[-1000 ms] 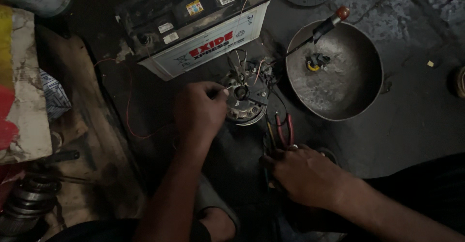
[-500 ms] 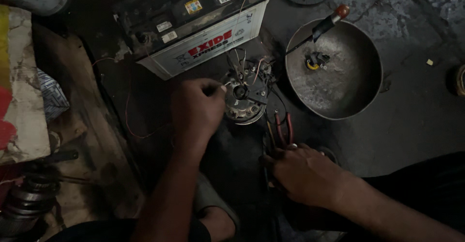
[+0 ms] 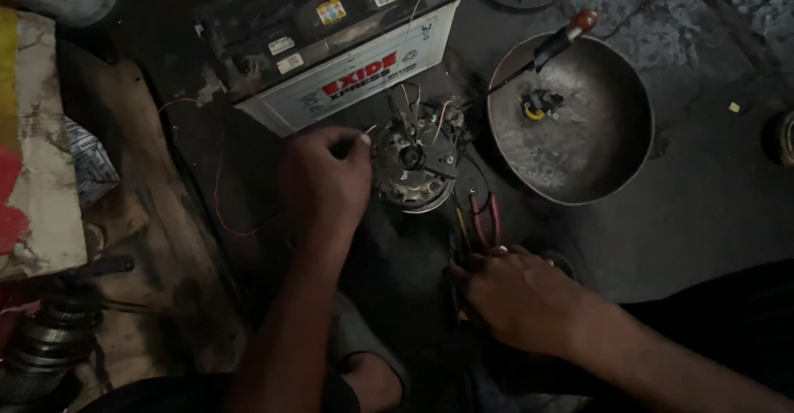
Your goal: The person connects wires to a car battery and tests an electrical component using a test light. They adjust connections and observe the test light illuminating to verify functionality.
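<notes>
1. Left hand (image 3: 324,183): fingers pinched on a thin wire beside the round motor part (image 3: 413,167), which lies below the battery (image 3: 331,45)
2. Right hand (image 3: 521,297): curled over red-handled pliers (image 3: 484,219)
3. Metal bowl (image 3: 612,173): a small yellow-and-black part (image 3: 539,104) held inside, a screwdriver (image 3: 550,47) rested on the rim

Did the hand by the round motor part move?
No. The left hand stays at the motor part's left edge, just below the battery, as before.

Dim, grimy dark floor (image 3: 703,206)
</notes>
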